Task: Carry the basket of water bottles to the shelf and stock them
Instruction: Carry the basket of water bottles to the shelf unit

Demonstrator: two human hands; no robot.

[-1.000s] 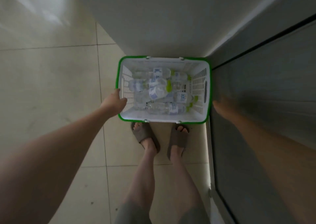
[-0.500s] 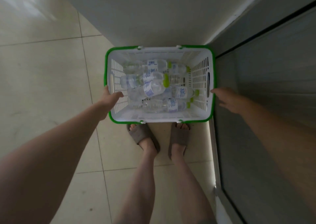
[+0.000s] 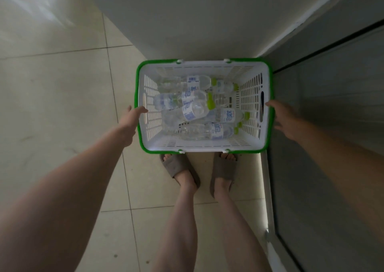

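A white plastic basket (image 3: 203,151) with a green rim is in the centre of the head view, and its near edge covers my toes. Inside lie several clear water bottles (image 3: 195,111) with blue labels and green caps, piled on their sides. My left hand (image 3: 129,122) grips the basket's left wall, thumb hooked over the rim by the handle slot. My right hand (image 3: 287,122) holds the right wall, fingertips at the rim beside the other slot. No shelf is in view.
A white wall (image 3: 197,22) rises just beyond the basket. A dark glass panel with a metal frame (image 3: 332,126) runs along the right. Pale floor tiles (image 3: 62,105) spread to the left. My feet in grey sandals (image 3: 178,167) stand beneath the basket.
Both hands closed in on the basket's sides. The basket has come up towards me and looks larger, now overlapping my toes.
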